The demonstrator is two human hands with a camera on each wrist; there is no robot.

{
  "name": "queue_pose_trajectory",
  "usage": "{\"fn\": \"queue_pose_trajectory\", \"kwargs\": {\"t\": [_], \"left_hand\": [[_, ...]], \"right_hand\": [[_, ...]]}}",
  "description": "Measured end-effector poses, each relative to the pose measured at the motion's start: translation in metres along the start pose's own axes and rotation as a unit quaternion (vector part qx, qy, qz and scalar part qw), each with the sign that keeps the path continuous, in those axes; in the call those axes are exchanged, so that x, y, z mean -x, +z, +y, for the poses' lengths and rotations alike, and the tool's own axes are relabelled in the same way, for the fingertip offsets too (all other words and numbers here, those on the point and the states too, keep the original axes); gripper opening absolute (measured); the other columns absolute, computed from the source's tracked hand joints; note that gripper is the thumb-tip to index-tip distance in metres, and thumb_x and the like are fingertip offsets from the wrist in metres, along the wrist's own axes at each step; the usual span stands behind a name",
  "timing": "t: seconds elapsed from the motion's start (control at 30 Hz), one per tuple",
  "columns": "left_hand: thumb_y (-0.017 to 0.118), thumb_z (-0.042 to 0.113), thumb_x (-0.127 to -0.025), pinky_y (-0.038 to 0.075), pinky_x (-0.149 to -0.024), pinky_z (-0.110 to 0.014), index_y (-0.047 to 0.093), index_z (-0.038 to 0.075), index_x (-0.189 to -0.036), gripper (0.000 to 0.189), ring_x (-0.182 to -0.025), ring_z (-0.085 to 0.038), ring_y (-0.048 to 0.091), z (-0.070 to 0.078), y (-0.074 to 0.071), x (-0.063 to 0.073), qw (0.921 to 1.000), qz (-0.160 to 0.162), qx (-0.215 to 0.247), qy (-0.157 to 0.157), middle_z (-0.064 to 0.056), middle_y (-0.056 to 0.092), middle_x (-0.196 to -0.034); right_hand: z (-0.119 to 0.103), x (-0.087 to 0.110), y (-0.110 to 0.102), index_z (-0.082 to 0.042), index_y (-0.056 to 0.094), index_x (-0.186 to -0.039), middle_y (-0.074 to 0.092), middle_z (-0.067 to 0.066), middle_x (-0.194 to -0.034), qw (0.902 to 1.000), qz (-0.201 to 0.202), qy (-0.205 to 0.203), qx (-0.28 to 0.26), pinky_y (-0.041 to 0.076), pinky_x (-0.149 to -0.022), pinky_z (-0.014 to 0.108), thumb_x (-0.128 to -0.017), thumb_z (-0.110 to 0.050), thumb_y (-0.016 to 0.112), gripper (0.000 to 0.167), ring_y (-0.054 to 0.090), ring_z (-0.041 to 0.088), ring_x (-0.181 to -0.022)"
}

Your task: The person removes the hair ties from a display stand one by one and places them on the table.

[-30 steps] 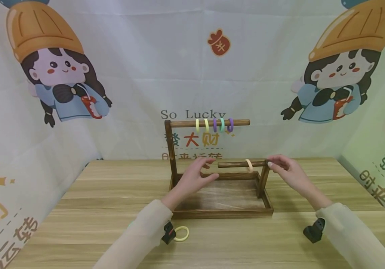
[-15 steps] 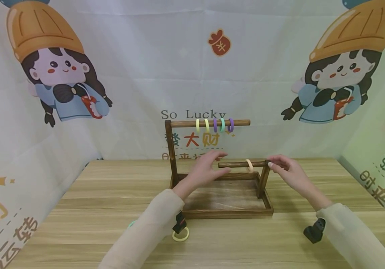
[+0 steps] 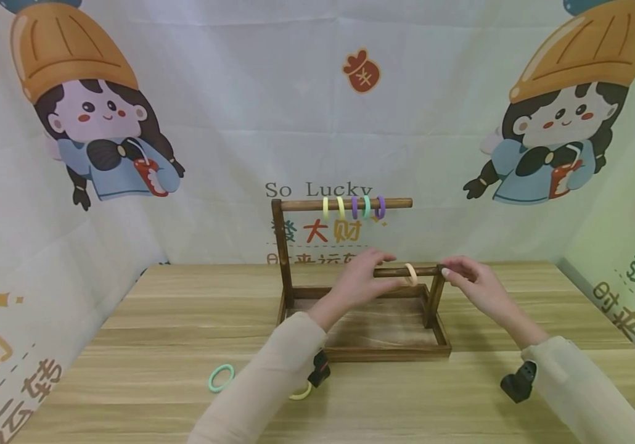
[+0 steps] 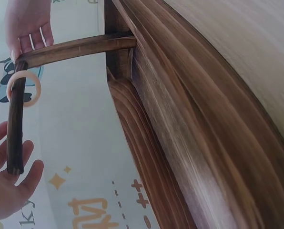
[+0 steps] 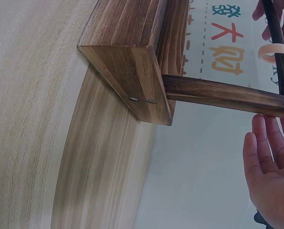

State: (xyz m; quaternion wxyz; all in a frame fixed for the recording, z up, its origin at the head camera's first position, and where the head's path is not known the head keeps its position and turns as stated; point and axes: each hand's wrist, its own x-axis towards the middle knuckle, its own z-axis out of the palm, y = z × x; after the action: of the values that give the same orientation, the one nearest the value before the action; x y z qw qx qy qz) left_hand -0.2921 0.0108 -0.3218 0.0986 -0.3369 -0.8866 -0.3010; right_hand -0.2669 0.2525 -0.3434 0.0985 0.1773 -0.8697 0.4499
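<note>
A dark wooden rack has a peach ring (image 3: 410, 274) hanging on its lower rod (image 3: 395, 271). My left hand (image 3: 355, 280) is around the rod's free end, thumb below and fingers above, with the thumb tip close to the ring. In the left wrist view, the left fingers are spread beside the rod (image 4: 15, 133), the ring (image 4: 38, 89) just beyond them. At the other end, my right hand (image 3: 481, 287) touches the top of the short post (image 3: 434, 302). Its fingers (image 5: 270, 138) extend against the post's end in the right wrist view.
Several yellow, purple and green rings hang on the upper rod (image 3: 306, 204). The rack's tray (image 3: 384, 354) sits on the wooden table (image 3: 173, 327). A green ring (image 3: 221, 378) and a yellow ring (image 3: 302, 395), partly behind the left sleeve, lie in front. A printed cloth (image 3: 240, 80) stands behind.
My left hand has moved right along the lower rod, from its free end toward the peach ring. The green table ring has come into view behind the sleeve. The right hand stays put.
</note>
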Motion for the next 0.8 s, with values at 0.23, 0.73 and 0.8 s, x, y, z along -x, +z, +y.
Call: {"fn": "queue_pose_trajectory", "kwargs": {"t": [0.23, 0.73, 0.8], "left_hand": [[0.061, 0.037, -0.082, 0.038, -0.089, -0.026, 0.054, 0.01, -0.12, 0.048, -0.105, -0.016, 0.048, 0.006, 0.006, -0.007, 0.9989, -0.003, -0.047, 0.0, -0.002, 0.054, -0.116], [0.059, 0.046, -0.08, 0.044, -0.079, -0.025, 0.056, 0.014, -0.118, 0.049, -0.097, -0.013, 0.053, 0.024, 0.015, -0.019, 0.9865, -0.02, -0.162, 0.007, 0.001, 0.057, -0.113], [0.059, 0.047, -0.08, 0.045, -0.076, -0.024, 0.056, 0.015, -0.118, 0.05, -0.095, -0.012, 0.054, 0.024, 0.017, -0.02, 0.9845, -0.023, -0.174, -0.001, 0.002, 0.057, -0.112]], "right_hand": [[-0.001, 0.0, 0.0, 0.003, 0.049, -0.117, 0.054, 0.018, -0.11, 1.0, 0.002, 0.0, 0.001, 0.044, -0.078, 0.043, -0.093, -0.029, 0.044, 0.04, 0.051, 0.029, -0.098], [-0.001, 0.0, 0.0, 0.003, 0.048, -0.118, 0.052, 0.02, -0.112, 0.9999, -0.001, 0.002, -0.016, 0.042, -0.08, 0.049, -0.093, -0.03, 0.045, 0.041, 0.05, 0.032, -0.099], [-0.001, 0.0, 0.0, 0.003, 0.048, -0.118, 0.052, 0.02, -0.112, 0.9999, -0.002, 0.001, -0.016, 0.042, -0.079, 0.048, -0.093, -0.029, 0.045, 0.041, 0.05, 0.032, -0.099]]}}
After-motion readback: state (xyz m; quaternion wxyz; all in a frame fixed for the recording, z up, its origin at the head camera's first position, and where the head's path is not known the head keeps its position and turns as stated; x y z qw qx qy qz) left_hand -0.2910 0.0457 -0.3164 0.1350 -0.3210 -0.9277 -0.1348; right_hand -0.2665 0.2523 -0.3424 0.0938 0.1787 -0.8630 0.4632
